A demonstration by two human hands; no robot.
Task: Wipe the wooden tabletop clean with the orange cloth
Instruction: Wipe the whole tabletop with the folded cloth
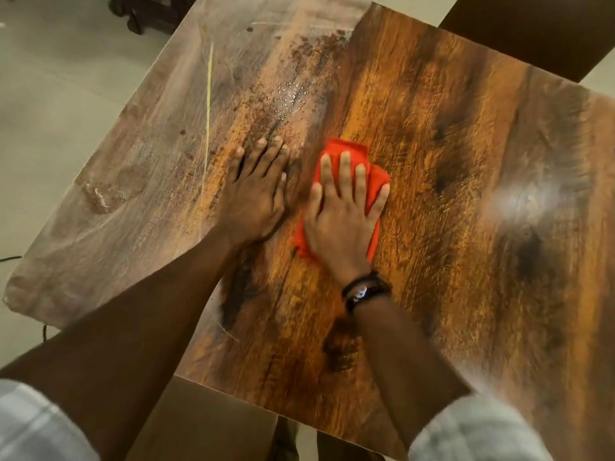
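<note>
The crumpled orange cloth [342,191] is pressed flat under the right hand [344,211], fingers straight. The left hand [256,194], flat and empty, braces the streaked wooden tabletop [466,161]. Even pressure should be carried toward the dusty patch [293,91] beyond the fingertips.

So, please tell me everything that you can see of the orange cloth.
The orange cloth is a bright orange-red, soft-looking fabric, bunched or folded into a small pad. It lies flat on the wooden tabletop, near its middle. The right hand presses on it with straight, spread fingers and covers most of it; fabric shows beyond the fingertips, at both sides and near the wrist. The left hand rests on the wood beside it, apart from it.
</note>
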